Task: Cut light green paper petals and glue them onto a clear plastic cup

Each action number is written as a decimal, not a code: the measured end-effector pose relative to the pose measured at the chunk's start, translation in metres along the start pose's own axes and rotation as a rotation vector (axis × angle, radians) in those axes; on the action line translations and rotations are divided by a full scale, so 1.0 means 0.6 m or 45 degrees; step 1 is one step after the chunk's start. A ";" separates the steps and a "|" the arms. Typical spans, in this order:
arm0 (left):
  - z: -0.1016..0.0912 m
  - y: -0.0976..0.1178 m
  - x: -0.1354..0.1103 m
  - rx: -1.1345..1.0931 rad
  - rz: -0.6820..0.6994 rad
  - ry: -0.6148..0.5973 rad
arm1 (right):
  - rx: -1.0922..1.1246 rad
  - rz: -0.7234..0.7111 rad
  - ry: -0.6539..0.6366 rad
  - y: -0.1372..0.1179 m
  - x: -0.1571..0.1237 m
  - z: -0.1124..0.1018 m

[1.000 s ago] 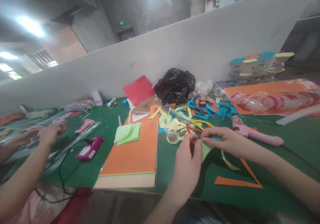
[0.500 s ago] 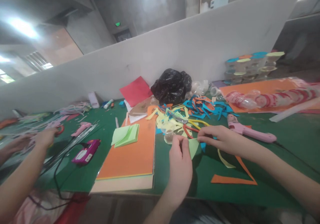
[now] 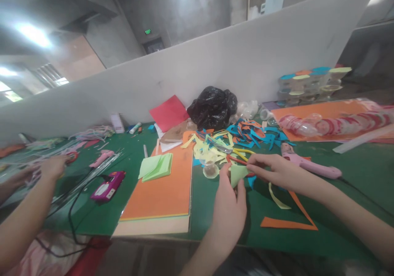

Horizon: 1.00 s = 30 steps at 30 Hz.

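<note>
My left hand (image 3: 229, 206) pinches a small light-green paper piece (image 3: 238, 172) above the green table (image 3: 353, 210). My right hand (image 3: 272, 170) grips the same piece from the right, fingers closed on its edge. Just behind the hands lie scissors with yellow and red handles (image 3: 237, 155), a small clear cup (image 3: 211, 169) and a heap of yellow, blue and orange paper scraps (image 3: 234, 138). A pink glue gun (image 3: 308, 165) lies to the right of my right hand.
A stack of orange sheets (image 3: 163, 194) with green folded paper (image 3: 155, 166) lies left. Another person's arm and hand (image 3: 40, 190) work at far left near a magenta tool (image 3: 107, 185). Black bag (image 3: 212, 107), red sheet (image 3: 169, 112), stacked cups (image 3: 308, 85) stand by the white partition.
The green paper piece has turned and risen slightly between my hands; my left hand shifted a little right and its fingers regripped. The other person's hand stays at far left.
</note>
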<state>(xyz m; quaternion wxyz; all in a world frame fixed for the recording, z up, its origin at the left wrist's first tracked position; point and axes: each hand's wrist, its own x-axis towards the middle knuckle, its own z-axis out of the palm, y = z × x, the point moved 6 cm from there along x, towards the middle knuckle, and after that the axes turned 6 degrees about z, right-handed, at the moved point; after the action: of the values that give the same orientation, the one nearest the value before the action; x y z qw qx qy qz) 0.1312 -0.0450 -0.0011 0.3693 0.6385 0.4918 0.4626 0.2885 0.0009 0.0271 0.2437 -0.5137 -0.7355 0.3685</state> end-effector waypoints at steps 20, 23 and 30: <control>-0.009 0.014 -0.002 -0.095 -0.034 -0.008 | -0.026 -0.067 -0.128 -0.003 -0.006 0.015; -0.006 0.009 -0.002 -0.160 -0.046 -0.019 | -0.009 -0.058 -0.143 0.000 -0.007 0.016; -0.011 0.005 -0.005 -0.095 -0.043 0.055 | 0.002 -0.040 -0.124 0.001 -0.005 0.016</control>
<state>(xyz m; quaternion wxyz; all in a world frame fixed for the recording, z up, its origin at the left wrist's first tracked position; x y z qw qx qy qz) 0.1258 -0.0486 0.0028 0.3900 0.6058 0.4927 0.4879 0.2830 -0.0044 0.0208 0.2139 -0.4833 -0.7542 0.3897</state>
